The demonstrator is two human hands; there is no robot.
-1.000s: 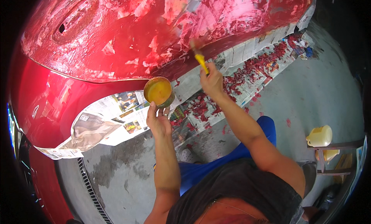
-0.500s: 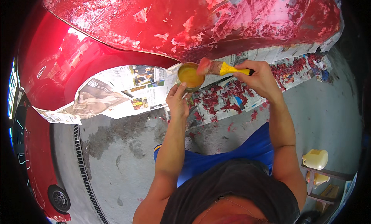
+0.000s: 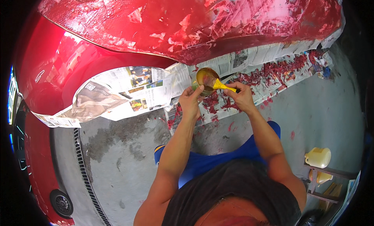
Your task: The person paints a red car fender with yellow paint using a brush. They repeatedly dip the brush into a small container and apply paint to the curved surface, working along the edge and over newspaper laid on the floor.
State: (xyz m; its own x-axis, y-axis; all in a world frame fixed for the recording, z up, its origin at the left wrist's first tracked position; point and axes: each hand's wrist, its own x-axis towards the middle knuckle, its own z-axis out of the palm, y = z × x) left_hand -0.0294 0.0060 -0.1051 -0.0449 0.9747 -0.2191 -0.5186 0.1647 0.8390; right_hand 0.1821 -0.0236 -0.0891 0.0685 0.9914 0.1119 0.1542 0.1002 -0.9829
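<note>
Over a dark top [image 3: 233, 183], I watch from afar as two bare hands meet at an open can [image 3: 200, 76], a yellow-handled brush [image 3: 224, 86] reaching inside.
At the can's near left side, the left hand [image 3: 190, 102] has its fingers half curled, gripping the wall; at its right, the right hand [image 3: 243, 97] pinches the handle, fingers closed. Newspaper [image 3: 113, 107] spreads beneath and left of the can, while red flakes [image 3: 272, 72] litter sheets to its right. Beyond the can, I see a red panel [image 3: 148, 17], its surface patchy with pinkish streaks.
</note>
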